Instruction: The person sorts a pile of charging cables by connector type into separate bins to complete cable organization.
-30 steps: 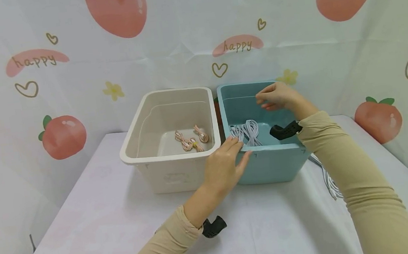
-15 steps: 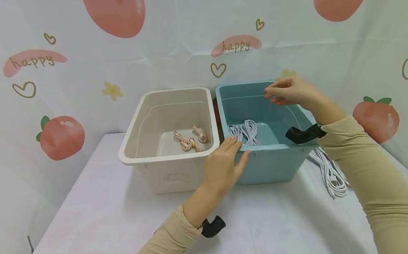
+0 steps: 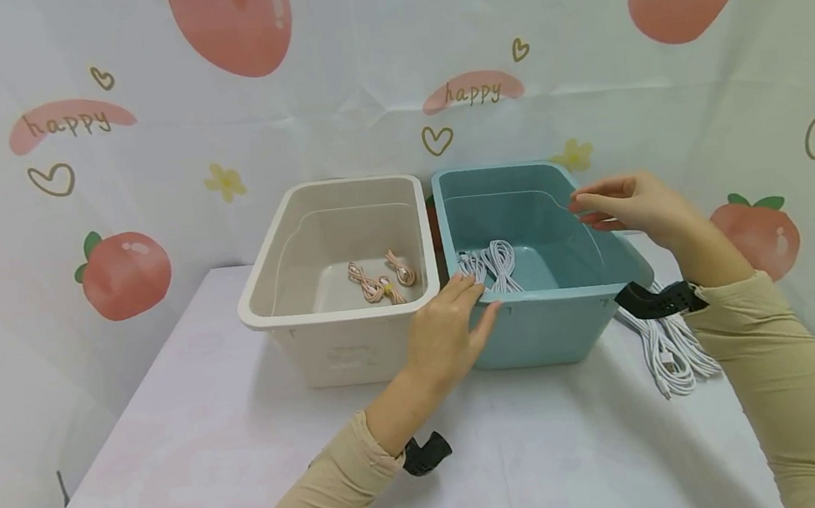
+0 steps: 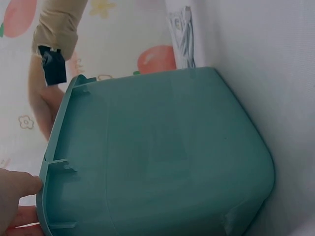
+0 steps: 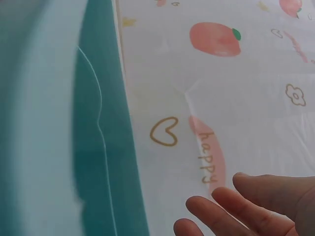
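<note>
- Blue-green plastic bin with a wide rim (image 3: 537,331): it stands on the white covered table (image 3: 535,449), ahead of and between the hands.
- Left hand (image 3: 445,321): its thumb and fingers lightly hold the near left part of that rim. A soft, steady hold seems best, so the bin does not slide or tip.
- Right hand (image 3: 631,203): it holds nothing. Its fingers bend a little, and it is up by the bin's right rim. Going well over the rim should stop a bump.
- White looped cords in the bin (image 3: 501,264): they lie just past the left hand. Best not to pull their loops apart.
- White looped cords on the table (image 3: 655,339): they lie below the right hand. Pinching a whole bundle, not one end, would likely stop tangles.
- Beige plastic bin (image 3: 351,353): it stands left of the left hand, with pinkish-tan tied cords (image 3: 372,290) inside.
</note>
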Motion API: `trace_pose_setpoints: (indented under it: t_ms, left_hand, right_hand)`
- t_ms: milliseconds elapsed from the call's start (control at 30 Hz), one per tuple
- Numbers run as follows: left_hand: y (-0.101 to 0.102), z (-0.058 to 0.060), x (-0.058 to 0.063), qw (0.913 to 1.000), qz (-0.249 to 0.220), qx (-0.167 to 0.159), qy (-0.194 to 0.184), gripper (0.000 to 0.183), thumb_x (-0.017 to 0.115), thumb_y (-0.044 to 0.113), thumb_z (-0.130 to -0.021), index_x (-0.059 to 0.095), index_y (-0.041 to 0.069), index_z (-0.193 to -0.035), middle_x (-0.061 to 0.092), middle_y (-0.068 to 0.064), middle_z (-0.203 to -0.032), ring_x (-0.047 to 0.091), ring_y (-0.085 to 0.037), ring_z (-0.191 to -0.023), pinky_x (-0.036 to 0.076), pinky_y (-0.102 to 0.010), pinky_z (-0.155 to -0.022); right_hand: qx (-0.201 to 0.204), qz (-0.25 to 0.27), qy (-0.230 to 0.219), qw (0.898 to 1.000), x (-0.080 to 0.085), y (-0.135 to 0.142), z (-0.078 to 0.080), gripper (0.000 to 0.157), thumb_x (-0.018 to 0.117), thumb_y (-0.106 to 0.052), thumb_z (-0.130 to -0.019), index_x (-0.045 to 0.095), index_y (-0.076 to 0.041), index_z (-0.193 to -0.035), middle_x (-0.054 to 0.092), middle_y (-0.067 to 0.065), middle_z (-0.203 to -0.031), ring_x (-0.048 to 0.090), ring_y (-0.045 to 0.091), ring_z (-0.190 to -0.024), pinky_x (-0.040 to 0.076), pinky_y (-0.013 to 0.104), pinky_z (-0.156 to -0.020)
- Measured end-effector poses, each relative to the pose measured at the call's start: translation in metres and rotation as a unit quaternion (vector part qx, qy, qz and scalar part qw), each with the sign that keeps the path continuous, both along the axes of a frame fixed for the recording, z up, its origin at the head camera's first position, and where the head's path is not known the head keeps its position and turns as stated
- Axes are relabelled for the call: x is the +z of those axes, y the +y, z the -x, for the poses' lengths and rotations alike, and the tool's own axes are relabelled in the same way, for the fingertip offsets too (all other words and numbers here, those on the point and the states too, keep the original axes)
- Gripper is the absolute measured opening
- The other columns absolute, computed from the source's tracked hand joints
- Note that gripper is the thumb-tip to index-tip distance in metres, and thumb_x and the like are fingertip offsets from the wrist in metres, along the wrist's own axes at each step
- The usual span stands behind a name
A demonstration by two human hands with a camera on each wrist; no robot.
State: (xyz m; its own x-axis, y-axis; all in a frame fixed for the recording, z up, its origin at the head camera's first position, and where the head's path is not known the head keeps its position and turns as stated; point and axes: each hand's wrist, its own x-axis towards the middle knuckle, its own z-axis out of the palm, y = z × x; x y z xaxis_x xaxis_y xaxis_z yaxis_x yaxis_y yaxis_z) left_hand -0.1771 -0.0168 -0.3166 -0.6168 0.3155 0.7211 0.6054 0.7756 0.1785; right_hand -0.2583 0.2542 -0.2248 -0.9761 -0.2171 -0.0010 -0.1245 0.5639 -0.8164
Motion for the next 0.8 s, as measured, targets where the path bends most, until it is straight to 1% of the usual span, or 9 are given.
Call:
trace_pose_setpoints:
  t_ms: [133,167,267,433,600,733,800]
  left_hand:
    - [0.000,0.000,0.000,1.0000,0.003,0.001,0.004,0.027,0.066,0.027,-0.086,0.071,0.005,-0.102,0.071,-0.009,-0.108,0.065,-0.023,-0.108,0.055,-0.031,-0.087]
    - [0.000,0.000,0.000,1.0000,0.004,0.001,0.005,0.027,0.066,0.027,-0.086,0.071,0.005,-0.101,0.071,-0.009,-0.108,0.065,-0.023,-0.108,0.055,-0.031,-0.087]
    - [0.000,-0.001,0.000,1.0000,0.004,0.003,0.005,0.028,0.066,0.027,-0.086,0.071,0.005,-0.102,0.071,-0.008,-0.108,0.065,-0.022,-0.108,0.055,-0.031,-0.087]
    - [0.000,-0.002,0.000,1.0000,0.000,0.003,0.006,0.027,0.066,0.028,-0.086,0.072,0.006,-0.102,0.071,-0.008,-0.108,0.065,-0.022,-0.108,0.055,-0.032,-0.086]
    - [0.000,-0.001,0.000,0.9999,-0.002,0.001,0.012,0.027,0.066,0.027,-0.086,0.072,0.005,-0.101,0.071,-0.008,-0.107,0.066,-0.022,-0.107,0.056,-0.032,-0.085]
    - [0.000,-0.001,0.000,0.9999,-0.003,0.000,0.011,0.027,0.066,0.027,-0.086,0.072,0.005,-0.101,0.071,-0.009,-0.107,0.066,-0.023,-0.107,0.056,-0.032,-0.085]
    - [0.000,0.000,-0.001,1.0000,-0.003,-0.001,0.009,0.027,0.066,0.027,-0.086,0.072,0.005,-0.101,0.071,-0.009,-0.107,0.065,-0.023,-0.107,0.056,-0.032,-0.086]
  right_hand:
    - [-0.005,0.013,0.001,1.000,-0.007,0.013,-0.008,0.009,0.055,-0.038,-0.092,0.061,-0.037,-0.099,0.063,-0.029,-0.088,0.062,-0.010,-0.086,0.052,0.010,-0.076]
    - [-0.005,0.022,0.001,1.000,-0.009,0.017,-0.010,0.008,0.055,-0.037,-0.092,0.061,-0.037,-0.098,0.064,-0.029,-0.088,0.063,-0.009,-0.086,0.052,0.011,-0.076]
    - [-0.009,0.038,0.007,0.999,-0.014,0.027,-0.017,0.010,0.055,-0.033,-0.093,0.061,-0.038,-0.098,0.064,-0.029,-0.089,0.063,-0.009,-0.085,0.052,0.010,-0.075]
    - [-0.032,0.056,0.027,0.998,-0.023,0.045,-0.027,0.015,0.055,-0.027,-0.093,0.062,-0.040,-0.096,0.064,-0.029,-0.089,0.063,-0.009,-0.082,0.053,0.010,-0.072]
    - [-0.051,0.088,0.038,0.994,-0.033,0.061,-0.037,0.017,0.055,-0.023,-0.093,0.063,-0.038,-0.097,0.066,-0.028,-0.089,0.065,-0.008,-0.081,0.054,0.011,-0.071]
    - [-0.067,0.091,0.044,0.993,-0.044,0.073,-0.044,0.020,0.055,-0.022,-0.093,0.063,-0.041,-0.094,0.065,-0.029,-0.088,0.064,-0.010,-0.080,0.053,0.010,-0.069]
    - [-0.066,0.098,0.045,0.992,-0.049,0.080,-0.047,0.023,0.054,-0.019,-0.094,0.062,-0.040,-0.095,0.065,-0.029,-0.088,0.063,-0.010,-0.079,0.053,0.009,-0.067]
